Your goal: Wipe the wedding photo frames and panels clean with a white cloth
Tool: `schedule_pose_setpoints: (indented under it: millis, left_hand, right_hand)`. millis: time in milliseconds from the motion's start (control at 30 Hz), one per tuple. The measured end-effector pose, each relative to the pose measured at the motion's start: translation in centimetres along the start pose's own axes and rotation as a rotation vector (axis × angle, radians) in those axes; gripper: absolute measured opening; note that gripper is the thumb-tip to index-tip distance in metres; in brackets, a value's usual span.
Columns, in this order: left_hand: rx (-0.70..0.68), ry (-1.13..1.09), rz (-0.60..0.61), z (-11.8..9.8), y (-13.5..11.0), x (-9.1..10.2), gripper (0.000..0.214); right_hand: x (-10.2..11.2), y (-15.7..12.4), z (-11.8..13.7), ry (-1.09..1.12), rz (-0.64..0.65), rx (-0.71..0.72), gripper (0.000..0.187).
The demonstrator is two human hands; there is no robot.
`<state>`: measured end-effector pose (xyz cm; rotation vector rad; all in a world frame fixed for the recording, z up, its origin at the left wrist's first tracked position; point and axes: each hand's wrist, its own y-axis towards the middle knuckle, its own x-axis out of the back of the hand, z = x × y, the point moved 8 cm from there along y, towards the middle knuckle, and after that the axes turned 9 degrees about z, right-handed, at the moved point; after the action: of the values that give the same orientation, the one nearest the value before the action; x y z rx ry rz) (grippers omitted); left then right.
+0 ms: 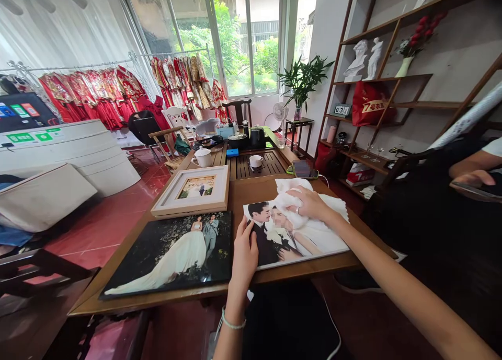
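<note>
Loosely curled right fingers (300, 193) holding cloth (285, 197), extended left fingers (242, 228) touching print (291, 241)

Fluffy cloth (284, 197); smooth photo panel (295, 241); wooden table (249, 190).

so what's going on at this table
A person's right hand holds a bunched white cloth against a couple's photo print, while the left hand rests at its left edge. To the left lies a dark wedding photo, with a framed picture just beyond it on the table.
</note>
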<state>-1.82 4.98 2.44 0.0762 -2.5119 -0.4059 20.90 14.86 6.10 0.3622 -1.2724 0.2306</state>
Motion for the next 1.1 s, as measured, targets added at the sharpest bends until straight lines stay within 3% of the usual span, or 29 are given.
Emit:
schedule_pose_setpoints:
  millis: [367, 533, 667, 800, 1100]
  left_hand:
    - [0.005, 0.005, 0.037, -0.4, 0.0, 0.2, 0.038]
    - [-0.021, -0.007, 0.051, -0.2, -0.2, -0.2, 0.037]
    - [-0.024, -0.043, 0.025, 0.0, -0.3, -0.3, 0.037]
    - [-0.015, -0.062, 0.014, 0.1, -0.3, -0.3, 0.037]
    - [-0.015, -0.034, 0.039, -0.1, -0.1, -0.2, 0.038]
  right_hand:
    - [-0.1, -9.4, 2.6, 0.025, -0.049, 0.12, 0.043]
    - [0.1, -11.6, 2.9, 0.047, -0.044, 0.141, 0.043]
    - [0.2, -10.8, 3.0, 0.08, 0.006, 0.167, 0.045]
    - [0.1, -8.2, 2.3, 0.092, 0.026, 0.175, 0.043]
    - [-0.1, -1.8, -1.1, 0.05, -0.023, 0.03, 0.048]
